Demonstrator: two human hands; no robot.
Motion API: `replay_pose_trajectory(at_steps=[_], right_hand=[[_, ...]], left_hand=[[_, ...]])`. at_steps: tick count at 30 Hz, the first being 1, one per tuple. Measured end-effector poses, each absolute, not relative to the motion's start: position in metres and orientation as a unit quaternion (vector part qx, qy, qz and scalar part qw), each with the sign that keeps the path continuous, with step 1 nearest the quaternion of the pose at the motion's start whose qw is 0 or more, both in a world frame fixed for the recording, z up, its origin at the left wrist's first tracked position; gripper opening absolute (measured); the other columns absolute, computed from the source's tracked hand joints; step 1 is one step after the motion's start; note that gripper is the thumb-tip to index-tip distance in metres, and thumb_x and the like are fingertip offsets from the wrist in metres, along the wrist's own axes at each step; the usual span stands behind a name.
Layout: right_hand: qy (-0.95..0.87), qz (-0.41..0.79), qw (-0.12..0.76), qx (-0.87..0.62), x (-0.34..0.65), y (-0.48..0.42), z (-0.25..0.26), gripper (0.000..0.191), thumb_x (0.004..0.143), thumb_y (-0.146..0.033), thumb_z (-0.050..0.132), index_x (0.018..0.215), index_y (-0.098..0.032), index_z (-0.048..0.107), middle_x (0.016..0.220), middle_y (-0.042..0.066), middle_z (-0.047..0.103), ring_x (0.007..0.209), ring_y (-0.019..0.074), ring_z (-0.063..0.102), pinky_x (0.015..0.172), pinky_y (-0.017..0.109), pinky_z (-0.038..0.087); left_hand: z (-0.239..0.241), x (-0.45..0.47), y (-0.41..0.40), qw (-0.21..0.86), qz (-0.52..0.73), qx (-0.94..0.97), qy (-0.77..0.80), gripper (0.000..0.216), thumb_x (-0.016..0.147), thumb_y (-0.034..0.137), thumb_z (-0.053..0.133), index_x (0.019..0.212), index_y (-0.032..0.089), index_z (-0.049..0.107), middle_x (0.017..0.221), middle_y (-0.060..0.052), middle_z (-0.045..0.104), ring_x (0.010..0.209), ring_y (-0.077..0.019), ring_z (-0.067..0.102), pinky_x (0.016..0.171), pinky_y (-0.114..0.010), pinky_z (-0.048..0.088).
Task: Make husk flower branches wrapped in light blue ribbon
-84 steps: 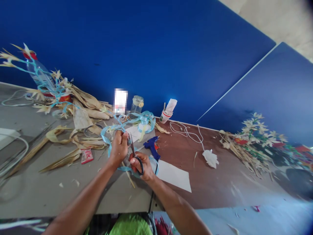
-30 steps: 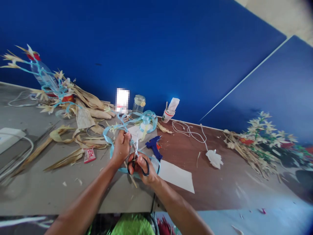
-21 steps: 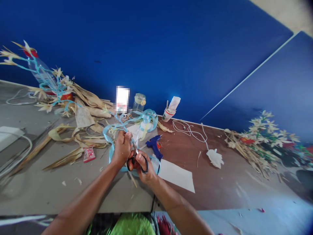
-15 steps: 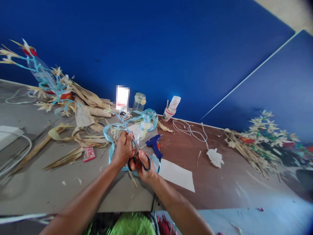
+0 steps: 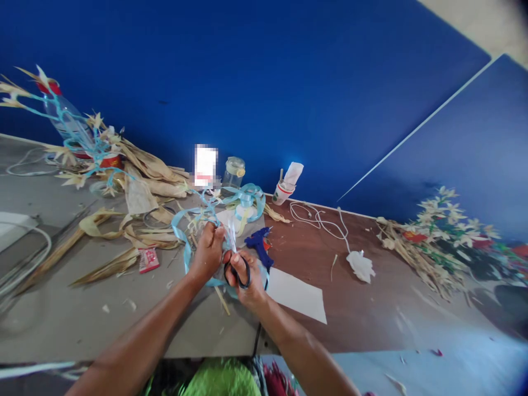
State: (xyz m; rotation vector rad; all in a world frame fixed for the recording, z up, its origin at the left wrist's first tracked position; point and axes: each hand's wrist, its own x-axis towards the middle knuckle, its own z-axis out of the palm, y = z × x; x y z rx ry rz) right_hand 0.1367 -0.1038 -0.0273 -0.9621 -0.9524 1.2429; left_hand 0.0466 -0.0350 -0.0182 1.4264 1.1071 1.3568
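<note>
My left hand (image 5: 207,254) is closed in a pinch on a small pale strip among the loops of light blue ribbon (image 5: 247,199) above the table. My right hand (image 5: 246,279) is wrapped through the black handles of a pair of scissors (image 5: 236,263), whose blades point up towards the left hand's fingertips. The two hands almost touch. The piece in the left fingers is too small to name for sure. A blue glue gun (image 5: 259,246) lies just right of the hands, beside a white sheet of paper (image 5: 297,294).
Dried husk leaves (image 5: 136,220) and a bottle with husk flowers (image 5: 68,124) fill the left. A glass jar (image 5: 233,171), a paper cup (image 5: 282,192), a white cord (image 5: 317,217) and a white husk flower (image 5: 362,265) lie behind and right. A flower bundle (image 5: 433,242) is far right.
The scissors have turned more upright and moved closer to the left hand's fingers. Both hands stay over the same spot by the ribbon.
</note>
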Motion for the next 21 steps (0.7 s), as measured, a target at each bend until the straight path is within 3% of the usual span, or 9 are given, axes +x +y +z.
replay_pose_trajectory(at_steps=[4,6,9,13,17,21], right_hand=[[-0.412,0.528,0.599,-0.438,0.149,-0.100,-0.026,0.046,0.083,-0.060,0.037,0.084,-0.018,0.056,0.049,-0.002,0.052,0.043,0.0102,0.042,0.045,0.023,0.029],[-0.459,0.497,0.558,-0.481,0.157,-0.096,-0.025,0.044,0.082,-0.058,0.042,0.083,-0.017,0.056,0.052,-0.002,0.054,0.047,0.0106,0.045,0.048,0.023,0.032],[-0.505,0.417,0.482,-0.581,0.168,-0.087,-0.022,0.038,0.075,-0.054,0.054,0.086,-0.017,0.057,0.056,-0.003,0.054,0.052,0.0117,0.049,0.052,0.023,0.036],[-0.540,0.295,0.333,-0.715,0.177,-0.079,-0.016,0.053,0.067,-0.042,0.065,0.113,-0.020,0.051,0.072,0.000,0.060,0.069,0.0171,0.059,0.062,0.026,0.042],[-0.579,0.206,0.221,-0.758,0.179,-0.077,-0.012,0.074,0.066,-0.039,0.066,0.131,-0.018,0.038,0.106,0.012,0.058,0.093,0.0250,0.060,0.076,0.033,0.045],[-0.602,0.111,0.159,-0.775,0.176,-0.073,-0.006,0.069,0.071,-0.040,0.062,0.131,-0.018,0.037,0.117,0.017,0.049,0.098,0.0283,0.059,0.078,0.036,0.045]], left_hand=[[-0.012,0.041,-0.031,0.534,0.544,0.513,0.394,0.027,0.084,0.046,0.045,0.074,0.021,0.047,0.060,0.004,0.051,0.043,-0.0074,0.038,0.041,-0.020,0.030],[-0.010,0.038,-0.026,0.552,0.540,0.516,0.371,0.027,0.082,0.046,0.049,0.080,0.020,0.053,0.059,0.004,0.053,0.042,-0.0068,0.038,0.042,-0.020,0.029],[-0.010,0.034,-0.017,0.573,0.530,0.508,0.363,0.030,0.075,0.043,0.061,0.092,0.019,0.061,0.061,0.002,0.056,0.053,-0.0101,0.051,0.052,-0.022,0.038],[-0.008,0.029,-0.011,0.634,0.573,0.410,0.318,0.025,0.066,0.039,0.071,0.074,0.017,0.062,0.072,0.001,0.061,0.063,-0.0112,0.058,0.061,-0.023,0.043],[-0.001,0.023,-0.012,0.706,0.544,0.365,0.269,0.020,0.067,0.034,0.071,0.072,0.017,0.060,0.078,-0.001,0.065,0.067,-0.0130,0.060,0.063,-0.026,0.046],[-0.001,0.019,-0.010,0.733,0.515,0.370,0.246,0.018,0.070,0.034,0.069,0.073,0.018,0.061,0.088,-0.004,0.067,0.071,-0.0143,0.060,0.065,-0.028,0.047]])
